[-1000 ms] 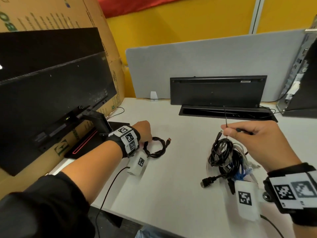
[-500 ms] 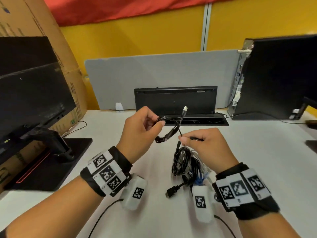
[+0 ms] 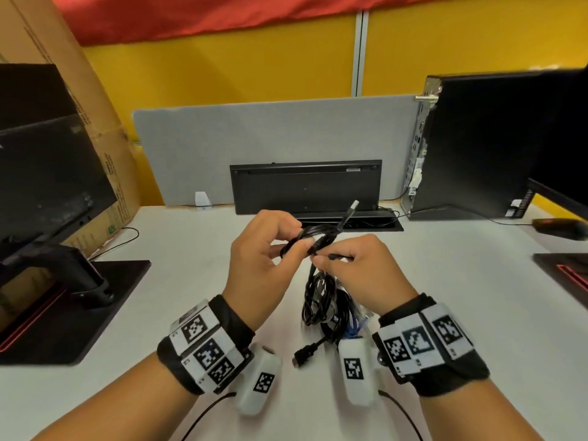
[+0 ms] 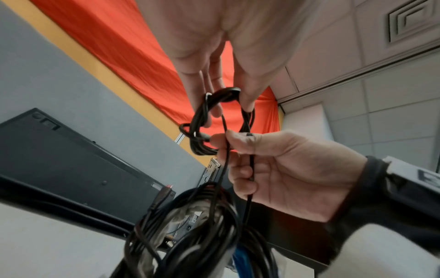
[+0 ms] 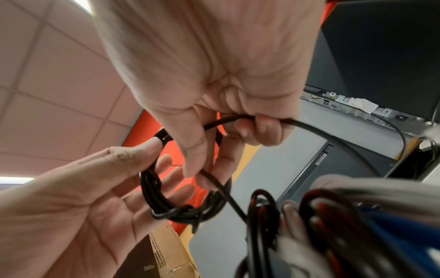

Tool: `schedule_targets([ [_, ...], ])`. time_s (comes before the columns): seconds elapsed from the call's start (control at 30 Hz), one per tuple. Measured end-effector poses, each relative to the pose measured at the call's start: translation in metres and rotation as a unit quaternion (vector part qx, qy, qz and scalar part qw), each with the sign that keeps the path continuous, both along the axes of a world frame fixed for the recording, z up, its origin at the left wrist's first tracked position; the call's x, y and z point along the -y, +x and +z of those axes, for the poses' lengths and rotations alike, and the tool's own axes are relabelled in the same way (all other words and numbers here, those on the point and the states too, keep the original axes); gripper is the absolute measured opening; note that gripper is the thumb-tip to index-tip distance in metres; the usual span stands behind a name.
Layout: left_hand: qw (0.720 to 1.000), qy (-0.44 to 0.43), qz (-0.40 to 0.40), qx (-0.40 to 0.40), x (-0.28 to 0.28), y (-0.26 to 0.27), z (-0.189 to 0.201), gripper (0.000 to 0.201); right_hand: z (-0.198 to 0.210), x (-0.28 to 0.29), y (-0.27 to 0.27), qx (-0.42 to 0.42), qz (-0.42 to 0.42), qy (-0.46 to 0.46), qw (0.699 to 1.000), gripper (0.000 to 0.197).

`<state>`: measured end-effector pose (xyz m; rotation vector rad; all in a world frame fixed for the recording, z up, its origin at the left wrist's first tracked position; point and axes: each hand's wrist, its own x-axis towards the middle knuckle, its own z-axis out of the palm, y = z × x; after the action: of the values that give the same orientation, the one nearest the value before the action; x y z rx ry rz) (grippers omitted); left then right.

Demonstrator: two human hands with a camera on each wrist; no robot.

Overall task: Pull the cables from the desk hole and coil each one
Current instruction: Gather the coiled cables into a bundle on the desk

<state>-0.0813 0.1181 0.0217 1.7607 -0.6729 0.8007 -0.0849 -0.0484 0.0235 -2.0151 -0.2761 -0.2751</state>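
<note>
My left hand (image 3: 296, 246) holds a small coil of black cable (image 3: 318, 235) above the desk, pinched between thumb and fingers; its silver plug (image 3: 353, 205) sticks up. Touching it on the right, my right hand (image 3: 321, 259) pinches a thin black cable (image 3: 340, 257) that runs down to a tangled bundle of black, grey and blue cables (image 3: 321, 300) on the desk. In the left wrist view the coil (image 4: 214, 105) hangs from my left fingers, with the right hand (image 4: 273, 165) below it. Behind, the desk hole (image 3: 366, 223) stands open with its black lid (image 3: 305, 186) up.
A monitor (image 3: 47, 170) on a black base (image 3: 79, 307) and a cardboard box (image 3: 105, 154) stand at left. A grey divider (image 3: 270, 138) closes the back. A PC tower (image 3: 477, 148), a dark mouse (image 3: 560, 226) and another base (image 3: 566, 268) are at right.
My left hand has lifted the small coil from the desk at the left and brought it to the middle, against the right hand. The right hand has stayed over the bundle.
</note>
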Motion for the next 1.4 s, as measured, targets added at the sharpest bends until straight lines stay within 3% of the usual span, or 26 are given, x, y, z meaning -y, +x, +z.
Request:
schedule_targets([
  [0.07,1.0,0.026,-0.004,-0.015,0.0,0.0,-0.004,0.014,0.002,0.001,0.002,0.007,0.001,-0.004,1.0,0.008],
  [0.3,0.992,-0.014,-0.042,-0.117,0.005,0.0,-0.015,0.008,0.003,0.007,0.009,0.027,0.002,-0.001,1.0,0.016],
  [0.47,0.946,-0.201,-0.091,-0.239,0.014,0.0,-0.016,0.017,0.001,0.004,0.009,0.019,0.009,0.024,0.999,0.013],
  [0.53,0.934,-0.226,-0.096,-0.26,0.017,0.0,-0.014,0.013,0.001,0.004,0.01,0.017,0.017,0.027,0.999,0.014],
  [0.8,0.949,-0.161,-0.082,-0.259,0.021,0.006,-0.005,0.013,0.006,0.007,0.011,0.024,0.044,-0.036,0.998,0.021],
  [1.0,0.961,-0.121,-0.052,-0.241,0.013,0.014,-0.001,0.013,0.011,0.012,0.018,-0.087,0.011,-0.03,0.996,0.03],
  [1.1,0.965,-0.114,-0.048,-0.231,0.008,0.016,0.001,0.014,0.009,0.015,0.02,-0.086,0.015,-0.034,0.996,0.037],
  [1.27,0.966,-0.113,-0.061,-0.223,0.004,0.017,0.002,0.009,0.006,0.019,0.022,-0.043,0.021,0.049,0.998,0.035],
  [1.4,0.943,-0.134,-0.112,-0.284,0.004,0.019,0.004,0.008,0.006,0.018,0.026,-0.114,0.053,0.231,0.965,0.027],
])
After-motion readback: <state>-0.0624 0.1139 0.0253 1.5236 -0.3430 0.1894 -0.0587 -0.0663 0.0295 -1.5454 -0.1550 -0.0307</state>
